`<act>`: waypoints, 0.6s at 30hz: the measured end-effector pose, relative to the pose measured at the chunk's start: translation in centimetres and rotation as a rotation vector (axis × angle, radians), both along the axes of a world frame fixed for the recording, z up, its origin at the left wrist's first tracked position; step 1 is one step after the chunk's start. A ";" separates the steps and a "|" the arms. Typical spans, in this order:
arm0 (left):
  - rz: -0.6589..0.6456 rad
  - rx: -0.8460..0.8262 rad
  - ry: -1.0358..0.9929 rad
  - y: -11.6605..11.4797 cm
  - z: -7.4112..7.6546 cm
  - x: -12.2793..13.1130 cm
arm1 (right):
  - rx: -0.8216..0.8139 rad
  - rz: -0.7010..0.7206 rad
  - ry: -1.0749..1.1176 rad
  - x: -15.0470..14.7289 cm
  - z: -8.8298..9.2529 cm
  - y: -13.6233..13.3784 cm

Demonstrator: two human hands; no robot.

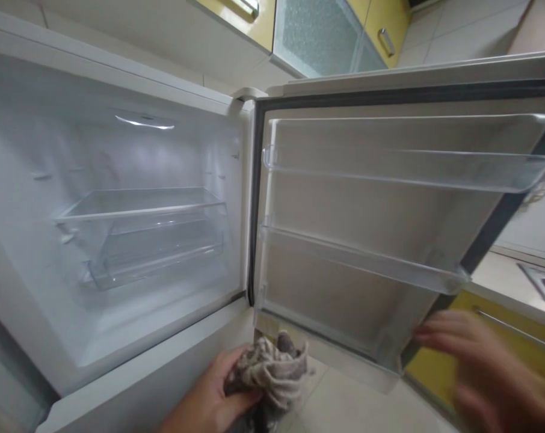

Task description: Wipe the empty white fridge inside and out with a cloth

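Note:
My left hand (218, 391) is closed around a bunched-up, greyish-white cleaning cloth (272, 373), low in front of the refrigerator. To the right, my right hand (484, 367) is smeared by motion near the lower outer edge of the open refrigerator door (326, 204). Whether it touches the door I cannot tell. Three clear plastic shelves line the inside of the door, among them the middle door shelf (363, 255). On the left, the lit white refrigerator compartment (141, 328) holds a glass shelf (146, 203) with a clear drawer (159, 255) beneath it.
Yellow wall cabinets (385, 36) with a frosted glass panel (317, 36) hang above the door. At the right are a countertop (502, 279) with a metal sink (543, 282) and a yellow base cabinet (516, 328). Tiled floor (344, 403) shows below.

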State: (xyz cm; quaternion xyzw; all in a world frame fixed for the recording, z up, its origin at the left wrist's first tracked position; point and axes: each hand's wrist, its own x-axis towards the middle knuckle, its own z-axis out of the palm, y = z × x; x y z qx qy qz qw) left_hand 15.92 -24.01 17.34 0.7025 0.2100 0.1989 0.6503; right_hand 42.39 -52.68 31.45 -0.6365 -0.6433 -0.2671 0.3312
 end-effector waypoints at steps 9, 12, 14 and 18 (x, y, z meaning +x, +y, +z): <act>-0.006 0.492 -0.308 -0.3 4.2 7.2 | -0.502 -0.025 0.091 -2.7 -4.0 8.7; 0.153 0.588 -0.236 2.9 1.5 8.4 | -0.298 -0.219 -0.137 -1.4 -2.3 9.1; 0.131 0.709 -0.158 4.6 -1.1 9.4 | -0.372 -0.303 -0.144 -0.6 -2.7 10.7; 0.077 0.908 0.006 5.2 -5.7 11.3 | -0.854 -0.219 0.310 2.2 -6.7 17.3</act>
